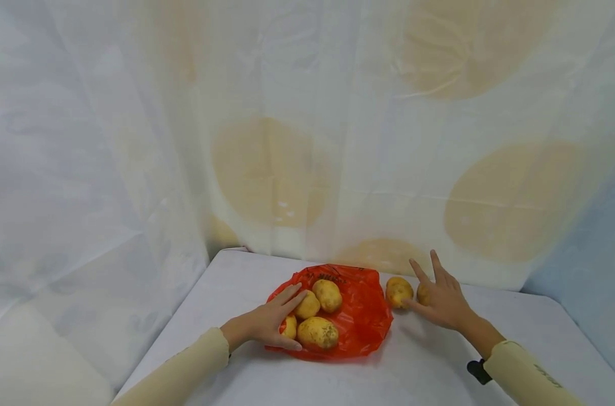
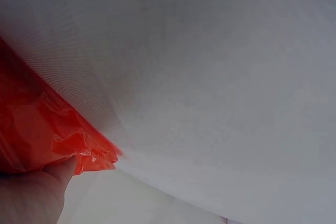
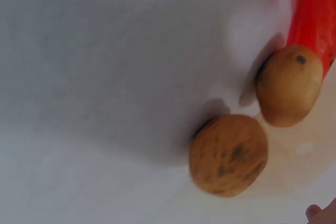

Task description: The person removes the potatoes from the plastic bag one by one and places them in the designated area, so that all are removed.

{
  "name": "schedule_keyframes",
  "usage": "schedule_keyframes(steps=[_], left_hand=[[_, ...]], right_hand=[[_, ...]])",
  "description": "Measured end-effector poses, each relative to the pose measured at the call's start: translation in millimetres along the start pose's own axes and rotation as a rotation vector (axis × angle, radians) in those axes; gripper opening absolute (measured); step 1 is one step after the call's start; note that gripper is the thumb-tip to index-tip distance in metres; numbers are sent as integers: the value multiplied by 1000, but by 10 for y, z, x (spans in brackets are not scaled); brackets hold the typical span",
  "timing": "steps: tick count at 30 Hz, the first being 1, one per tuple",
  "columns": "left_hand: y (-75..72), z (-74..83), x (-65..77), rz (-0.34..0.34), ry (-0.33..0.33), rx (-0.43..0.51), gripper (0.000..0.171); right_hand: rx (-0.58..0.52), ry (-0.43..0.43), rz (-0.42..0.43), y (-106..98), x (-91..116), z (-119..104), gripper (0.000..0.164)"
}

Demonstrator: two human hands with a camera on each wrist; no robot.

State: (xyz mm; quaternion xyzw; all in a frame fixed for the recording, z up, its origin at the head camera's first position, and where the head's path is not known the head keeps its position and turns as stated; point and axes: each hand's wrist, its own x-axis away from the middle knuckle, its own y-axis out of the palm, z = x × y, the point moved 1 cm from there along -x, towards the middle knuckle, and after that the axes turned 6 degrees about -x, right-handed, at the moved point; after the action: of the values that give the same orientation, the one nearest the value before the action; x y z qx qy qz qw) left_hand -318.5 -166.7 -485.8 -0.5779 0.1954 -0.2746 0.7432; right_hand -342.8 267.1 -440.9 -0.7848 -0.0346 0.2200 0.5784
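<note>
A red plastic bag (image 1: 360, 316) lies spread on the table with several yellow potatoes (image 1: 318, 332) on its left half. My left hand (image 1: 266, 321) rests at the bag's left edge, fingers extended over the potatoes there. In the left wrist view its thumb (image 2: 60, 174) touches the red plastic. To the right of the bag are two loose potatoes, one nearer the bag (image 1: 399, 291) and one (image 3: 229, 156) partly hidden behind my right hand in the head view. That right hand (image 1: 441, 301) is held with fingers spread beside these two, gripping nothing.
A white-covered table (image 1: 439, 361) carries everything. Behind it hangs a pale curtain (image 1: 358, 186) with large tan spots, close to the back edge. White sheeting (image 1: 84, 225) closes off the left side. A dark band (image 1: 478, 372) circles the right wrist.
</note>
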Motion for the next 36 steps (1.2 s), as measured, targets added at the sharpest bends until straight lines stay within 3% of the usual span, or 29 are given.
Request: schedule_keyframes(steps=[12, 36], left_hand=[[7, -20, 18, 1, 7, 1, 115], [8, 0, -10, 2, -2, 11, 115]], right_hand=[[-34, -61, -12, 190, -59, -237, 98], [-70, -165, -74, 348, -132, -609, 95]])
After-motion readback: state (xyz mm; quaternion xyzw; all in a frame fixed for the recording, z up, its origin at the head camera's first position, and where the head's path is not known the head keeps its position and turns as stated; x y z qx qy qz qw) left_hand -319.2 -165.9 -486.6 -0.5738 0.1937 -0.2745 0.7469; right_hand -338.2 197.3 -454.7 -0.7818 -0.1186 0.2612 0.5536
